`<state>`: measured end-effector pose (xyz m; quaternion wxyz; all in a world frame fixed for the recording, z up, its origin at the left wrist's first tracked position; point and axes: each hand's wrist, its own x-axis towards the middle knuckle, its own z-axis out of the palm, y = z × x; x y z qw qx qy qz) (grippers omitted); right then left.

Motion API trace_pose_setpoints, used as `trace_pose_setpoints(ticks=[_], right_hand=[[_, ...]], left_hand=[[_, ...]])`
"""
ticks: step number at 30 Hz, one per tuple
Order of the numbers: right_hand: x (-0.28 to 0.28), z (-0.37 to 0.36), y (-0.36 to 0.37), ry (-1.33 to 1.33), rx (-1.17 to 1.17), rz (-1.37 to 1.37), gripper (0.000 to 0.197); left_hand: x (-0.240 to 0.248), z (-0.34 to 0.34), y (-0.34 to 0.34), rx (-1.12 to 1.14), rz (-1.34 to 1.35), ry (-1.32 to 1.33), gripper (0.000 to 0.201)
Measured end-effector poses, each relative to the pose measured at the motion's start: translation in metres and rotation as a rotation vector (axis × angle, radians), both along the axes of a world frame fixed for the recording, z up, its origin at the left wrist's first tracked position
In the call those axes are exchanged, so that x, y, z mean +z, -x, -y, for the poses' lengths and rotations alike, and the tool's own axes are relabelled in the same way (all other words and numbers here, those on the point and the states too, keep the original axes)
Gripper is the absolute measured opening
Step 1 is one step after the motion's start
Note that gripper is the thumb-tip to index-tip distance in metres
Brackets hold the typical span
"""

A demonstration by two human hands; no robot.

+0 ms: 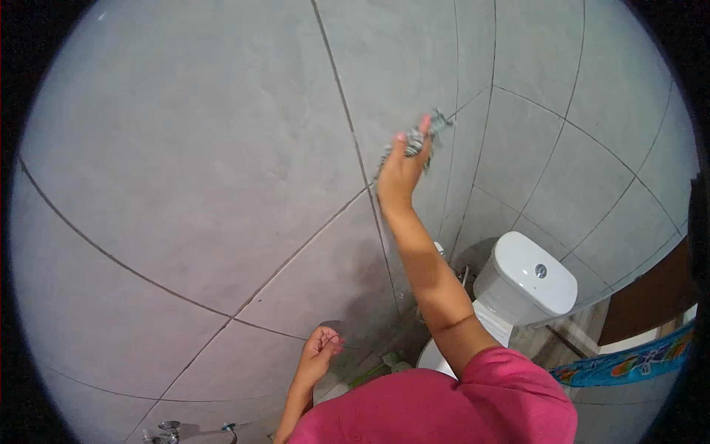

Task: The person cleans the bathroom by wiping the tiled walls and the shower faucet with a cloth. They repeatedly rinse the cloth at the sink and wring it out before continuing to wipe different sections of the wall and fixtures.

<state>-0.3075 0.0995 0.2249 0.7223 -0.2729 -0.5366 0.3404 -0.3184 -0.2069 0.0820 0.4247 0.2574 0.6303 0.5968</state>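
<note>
My right hand (398, 180) is raised on an outstretched arm at the grey tiled wall (200, 133). Its fingers are wrapped round a crumpled striped cloth (441, 122), in pale and dark tones, which lies against the tiles close to the room's corner. Parts of the cloth poke out on both sides of the fingers; the rest is hidden by the hand. Lower down, my left hand (321, 351) hangs close to the same wall, its fingers curled in toward the thumb. Nothing shows in it.
A white toilet cistern (525, 270) with a round metal button stands to the right, below my right arm. Metal taps (170, 431) stick out at the lower left. A blue patterned fabric (636, 364) hangs at the lower right, near a brown panel (651, 296).
</note>
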Motion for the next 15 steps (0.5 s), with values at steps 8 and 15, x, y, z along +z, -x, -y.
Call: trace_pose_setpoints(ticks=[8, 15], right_hand=[[-0.094, 0.091, 0.006, -0.797, 0.151, 0.23, 0.062], [-0.271, 0.041, -0.02, -0.149, 0.145, 0.325, 0.06]], left_hand=[[0.001, -0.006, -0.006, -0.055, -0.046, -0.041, 0.004], [-0.002, 0.004, -0.011, -0.027, -0.025, 0.028, 0.004]])
